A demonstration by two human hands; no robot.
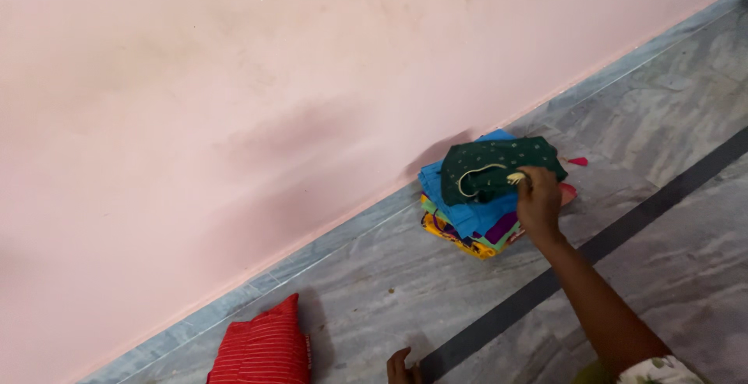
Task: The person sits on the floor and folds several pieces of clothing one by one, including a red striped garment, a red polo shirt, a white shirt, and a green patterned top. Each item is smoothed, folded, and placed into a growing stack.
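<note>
A stack of folded clothes [467, 220] sits on the floor against the pink wall, with blue, purple, green and yellow layers. On top lies a dark green dotted garment [499, 166] with a pale cord at its neckline. My right hand [538, 201] reaches out over the stack and its fingers pinch the edge of the green garment. My left hand [403, 369] shows only partly at the bottom edge, resting on the floor with nothing in it.
A red striped cushion [263, 349] lies on the floor at the lower left near the wall. The pink wall [273, 103] fills the upper left. The grey marble floor [670, 103] has a dark stripe [623, 224] running diagonally.
</note>
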